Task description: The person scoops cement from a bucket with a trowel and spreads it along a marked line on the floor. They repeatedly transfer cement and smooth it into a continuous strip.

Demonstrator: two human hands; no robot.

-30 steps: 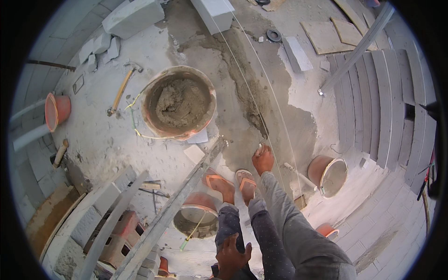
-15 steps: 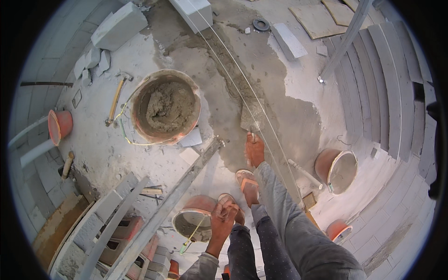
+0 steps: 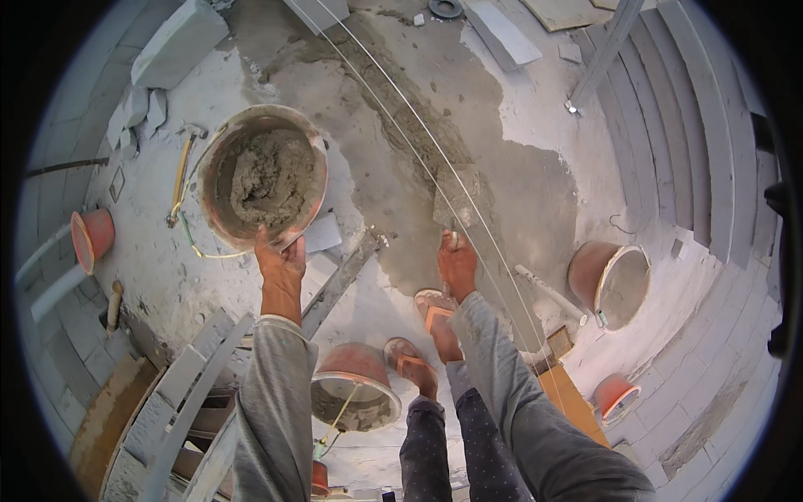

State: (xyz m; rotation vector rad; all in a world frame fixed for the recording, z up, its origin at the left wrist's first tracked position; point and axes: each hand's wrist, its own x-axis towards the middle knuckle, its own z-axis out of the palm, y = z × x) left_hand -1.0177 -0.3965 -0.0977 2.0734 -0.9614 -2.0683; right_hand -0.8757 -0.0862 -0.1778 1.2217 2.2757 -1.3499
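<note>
My left hand point(image 3: 281, 272) is at the near rim of the large bucket point(image 3: 315, 180) of wet grey mortar point(image 3: 263, 171), its fingertips curled over the edge. My right hand point(image 3: 457, 263) is closed round the handle of a mortar-coated trowel point(image 3: 456, 194), whose blade lies over a rough strip of wet mortar point(image 3: 391, 117) between two taut white strings point(image 3: 411, 112). My sandalled feet are just below the right hand.
A metal bar point(image 3: 341, 280) runs under my left forearm. Smaller buckets point(image 3: 351, 368) stand near my feet and at both sides. Pale blocks point(image 3: 176, 46) lie top left, stacked boards point(image 3: 669, 125) at right, a metal pole point(image 3: 598, 63) top right, a white pipe point(image 3: 552, 297) right of my hand.
My left hand has risen from near my legs to the bucket's rim. My right hand and trowel have moved forward onto the mortar strip, then stayed there. My view has shifted and my feet have moved.
</note>
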